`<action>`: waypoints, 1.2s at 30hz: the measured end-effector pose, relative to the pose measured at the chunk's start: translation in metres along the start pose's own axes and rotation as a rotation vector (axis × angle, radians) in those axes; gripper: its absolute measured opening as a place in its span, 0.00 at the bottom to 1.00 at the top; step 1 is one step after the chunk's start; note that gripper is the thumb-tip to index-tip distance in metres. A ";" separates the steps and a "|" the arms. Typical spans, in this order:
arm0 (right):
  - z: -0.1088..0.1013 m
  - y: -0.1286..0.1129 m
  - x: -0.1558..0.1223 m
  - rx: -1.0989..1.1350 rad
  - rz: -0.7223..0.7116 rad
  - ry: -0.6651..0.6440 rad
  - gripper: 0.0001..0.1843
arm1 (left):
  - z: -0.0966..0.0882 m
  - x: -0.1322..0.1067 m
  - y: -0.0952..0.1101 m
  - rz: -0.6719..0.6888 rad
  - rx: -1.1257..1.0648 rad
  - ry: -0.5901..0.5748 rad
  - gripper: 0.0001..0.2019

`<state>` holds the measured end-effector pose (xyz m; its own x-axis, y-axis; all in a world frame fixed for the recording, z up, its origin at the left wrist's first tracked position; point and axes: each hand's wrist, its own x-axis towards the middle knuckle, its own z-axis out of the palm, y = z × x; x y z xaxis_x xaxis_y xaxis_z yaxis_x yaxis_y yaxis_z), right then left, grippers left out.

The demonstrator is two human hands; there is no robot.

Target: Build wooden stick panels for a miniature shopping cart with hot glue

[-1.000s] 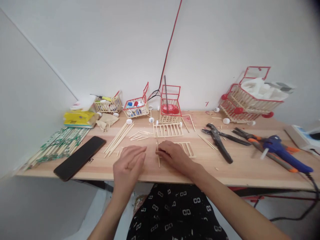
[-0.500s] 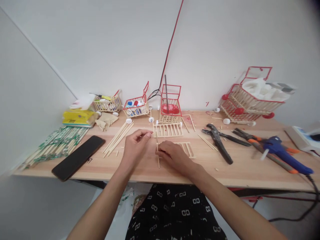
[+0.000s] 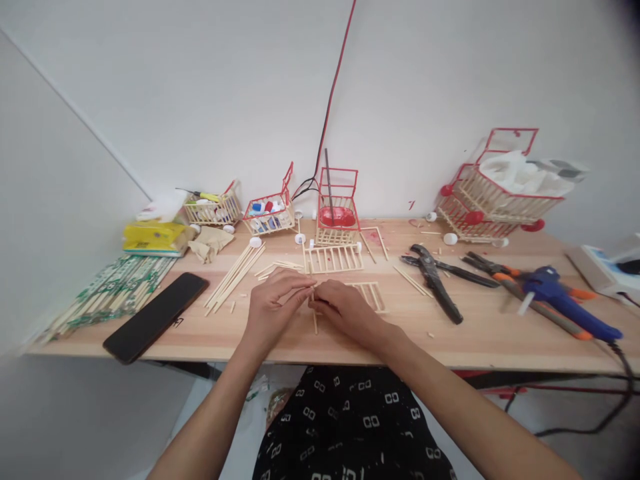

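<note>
My right hand (image 3: 350, 310) is closed around a thin wooden stick (image 3: 315, 324), which points away from me just above the table. My left hand (image 3: 277, 303) has its thumb and fingers pinched together against the same stick; whatever lies between those fingertips is too small to make out. Partly behind my right hand lies a ladder-like frame of glued sticks (image 3: 371, 297). Beyond my fingers is another slatted stick frame (image 3: 334, 259). A few short sticks (image 3: 277, 266) lie just past my left hand.
Loose sticks (image 3: 235, 279), a phone (image 3: 156, 317) and wrapped chopsticks (image 3: 107, 290) lie left. Pliers (image 3: 435, 283), orange-handled cutters (image 3: 530, 300) and a blue glue gun (image 3: 570, 303) lie right. Small stick carts, including one with a red dish (image 3: 338, 216), stand along the wall.
My left hand has moved right and slightly toward me, so its pinched fingertips now meet the stick beside my right hand. The right hand keeps its grip in nearly the same place.
</note>
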<state>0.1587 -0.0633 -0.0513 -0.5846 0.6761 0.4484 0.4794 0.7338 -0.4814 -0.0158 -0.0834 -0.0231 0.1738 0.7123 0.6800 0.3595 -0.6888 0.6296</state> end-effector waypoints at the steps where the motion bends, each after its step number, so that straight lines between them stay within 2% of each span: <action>1: 0.000 0.000 0.000 -0.001 -0.003 0.002 0.12 | 0.000 0.000 0.000 0.001 -0.001 -0.001 0.05; 9: 0.000 0.001 0.000 0.017 -0.019 0.015 0.10 | 0.002 0.000 0.001 -0.060 -0.007 -0.017 0.03; 36: 0.002 0.002 -0.001 0.010 -0.018 0.025 0.09 | 0.002 -0.001 -0.003 -0.134 -0.082 -0.046 0.04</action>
<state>0.1585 -0.0628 -0.0544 -0.5768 0.6643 0.4754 0.4621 0.7453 -0.4807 -0.0153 -0.0821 -0.0262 0.1714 0.8026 0.5714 0.3065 -0.5947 0.7432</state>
